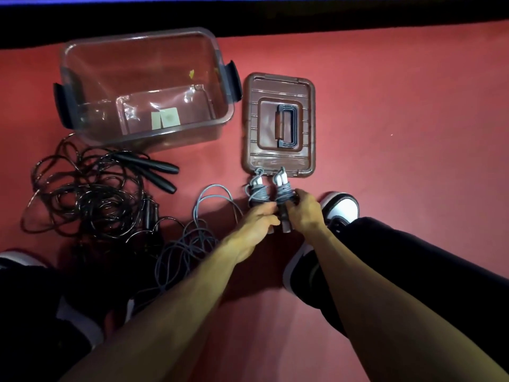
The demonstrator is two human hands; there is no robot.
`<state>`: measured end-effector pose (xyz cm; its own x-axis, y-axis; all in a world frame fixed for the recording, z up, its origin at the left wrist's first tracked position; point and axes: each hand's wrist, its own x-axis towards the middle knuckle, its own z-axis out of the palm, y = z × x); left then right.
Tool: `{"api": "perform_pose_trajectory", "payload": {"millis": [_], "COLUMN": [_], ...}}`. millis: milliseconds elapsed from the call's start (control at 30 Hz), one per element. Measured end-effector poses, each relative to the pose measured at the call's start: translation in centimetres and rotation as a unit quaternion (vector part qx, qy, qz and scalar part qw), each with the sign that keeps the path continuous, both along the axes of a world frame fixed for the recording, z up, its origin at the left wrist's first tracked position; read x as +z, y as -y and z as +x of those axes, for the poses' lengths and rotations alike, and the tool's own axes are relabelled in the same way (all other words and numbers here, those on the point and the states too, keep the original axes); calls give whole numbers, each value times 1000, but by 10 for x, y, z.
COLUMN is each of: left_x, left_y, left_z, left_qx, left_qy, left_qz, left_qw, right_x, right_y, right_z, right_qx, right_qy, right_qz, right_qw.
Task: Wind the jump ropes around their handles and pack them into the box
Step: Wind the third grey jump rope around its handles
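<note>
You're mid-wind on the grey rope, nothing packed yet. Clear plastic box (143,86), rigid, dark side latches, sits well beyond and left of your fingers, holding only paper scraps. Its brown ribbed lid (278,125) lies flat just past your fingertips. Glossy black ropes (91,188) are heaped, tangled, far left. Loose grey rope (190,244), matte cord, trails left and back of your knuckles. Left hand (254,220) grips one handle; right hand (301,210) pinches the wound handle pair (271,193). Next: take up the slack, keep turns tight.
</note>
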<state>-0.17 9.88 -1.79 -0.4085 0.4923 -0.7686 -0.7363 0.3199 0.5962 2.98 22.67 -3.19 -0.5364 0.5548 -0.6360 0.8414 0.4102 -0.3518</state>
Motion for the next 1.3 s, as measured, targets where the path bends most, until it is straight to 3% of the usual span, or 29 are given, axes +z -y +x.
{"api": "perform_pose_trajectory", "payload": {"millis": [333, 800, 1000, 1133, 1300], "left_x": [-1, 49, 60, 44, 21], "left_y": [3, 78, 168, 229, 279], "left_z": [-2, -12, 0, 15, 36], "left_qx": [-41, 12, 42, 66, -9], "left_qy": [-18, -109, -156, -132, -89], "left_qz": [-20, -81, -165, -263, -352], "left_qw": [999, 991, 973, 954, 932], "right_x": [-11, 97, 89, 60, 33], "right_y": [3, 77, 143, 194, 238], "right_z": [6, 12, 25, 36, 48], "right_qx": [0, 59, 108, 168, 264], "right_qy": [15, -63, -38, 12, 32], "right_qz": [-13, -45, -121, -131, -187], "right_qw": [1000, 995, 986, 977, 946]}}
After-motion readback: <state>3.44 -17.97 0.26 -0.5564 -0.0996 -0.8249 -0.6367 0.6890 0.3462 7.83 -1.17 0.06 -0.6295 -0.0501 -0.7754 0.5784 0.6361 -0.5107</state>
